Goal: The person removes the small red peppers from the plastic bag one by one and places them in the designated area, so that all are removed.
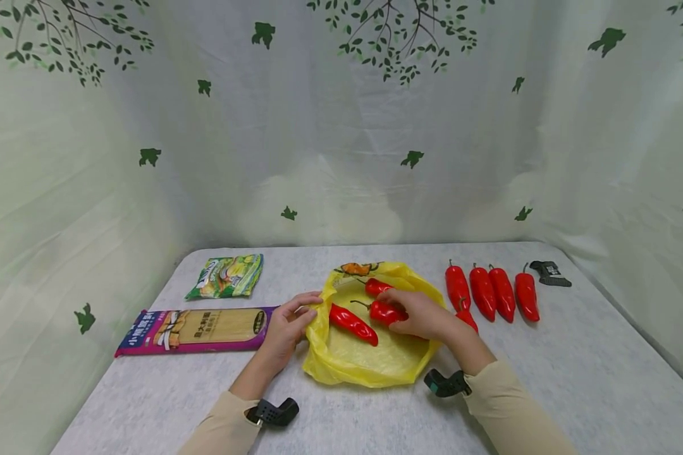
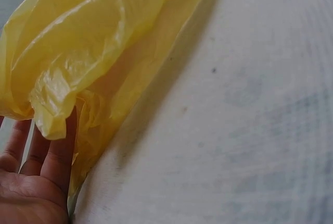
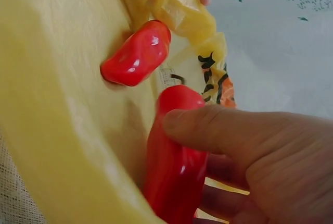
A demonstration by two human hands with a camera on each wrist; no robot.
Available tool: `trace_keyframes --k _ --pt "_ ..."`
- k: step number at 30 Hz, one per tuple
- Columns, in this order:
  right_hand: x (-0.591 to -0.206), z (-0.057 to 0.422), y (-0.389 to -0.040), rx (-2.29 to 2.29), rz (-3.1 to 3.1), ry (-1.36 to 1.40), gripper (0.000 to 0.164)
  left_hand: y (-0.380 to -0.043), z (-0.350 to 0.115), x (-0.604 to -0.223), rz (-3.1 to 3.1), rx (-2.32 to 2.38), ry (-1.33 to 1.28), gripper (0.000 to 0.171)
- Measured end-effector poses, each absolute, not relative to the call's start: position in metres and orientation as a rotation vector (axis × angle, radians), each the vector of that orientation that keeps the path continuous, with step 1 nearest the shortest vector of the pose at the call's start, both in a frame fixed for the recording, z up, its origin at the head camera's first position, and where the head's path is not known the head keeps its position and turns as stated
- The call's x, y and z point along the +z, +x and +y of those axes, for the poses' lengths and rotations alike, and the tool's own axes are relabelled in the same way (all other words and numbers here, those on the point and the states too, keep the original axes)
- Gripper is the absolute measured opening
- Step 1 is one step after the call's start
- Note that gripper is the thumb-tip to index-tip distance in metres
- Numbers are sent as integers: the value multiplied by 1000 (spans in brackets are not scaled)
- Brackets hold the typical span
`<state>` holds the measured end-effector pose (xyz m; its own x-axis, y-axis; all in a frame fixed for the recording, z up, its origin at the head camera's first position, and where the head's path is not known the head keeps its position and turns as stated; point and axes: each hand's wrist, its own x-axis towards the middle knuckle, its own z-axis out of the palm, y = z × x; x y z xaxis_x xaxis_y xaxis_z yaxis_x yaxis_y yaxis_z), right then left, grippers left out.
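Note:
A yellow plastic bag (image 1: 370, 373) lies with its mouth spread wide on the table. My left hand (image 1: 287, 325) holds the left rim; in the left wrist view its fingers (image 2: 57, 161) go up behind the folded plastic. Inside the bag, my right hand (image 1: 418, 313) grips a red pepper (image 1: 384, 313) between thumb and fingers, seen closely as the red pepper (image 3: 177, 166) in the right wrist view. Another red pepper (image 1: 353, 323) lies in the bag at the left, and one more red pepper (image 1: 377, 286) is at the back, partly hidden by the right hand.
Several red peppers (image 1: 482, 292) lie right of the bag, one partly behind the right wrist. A small black packet (image 1: 551, 274) is beyond them. On the left are a green snack packet (image 1: 226, 276) and a long noodle pack (image 1: 199, 330). Curtains enclose the table.

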<state>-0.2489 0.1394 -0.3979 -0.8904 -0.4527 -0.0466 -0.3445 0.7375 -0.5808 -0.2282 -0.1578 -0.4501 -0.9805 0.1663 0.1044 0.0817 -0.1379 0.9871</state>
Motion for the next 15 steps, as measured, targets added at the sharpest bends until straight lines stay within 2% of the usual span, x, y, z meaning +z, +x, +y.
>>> trace_keyframes --k 7,11,15 --pt "-393 143 -245 -949 2764 -754 60 -228 -158 -450 2019 2309 315 39" --pt "-389 146 -242 -986 2763 -861 59 -229 -158 -451 2019 2307 311 39" --pt "-383 148 -238 -1001 2777 -843 57 -228 -158 -450 2037 2295 290 37"
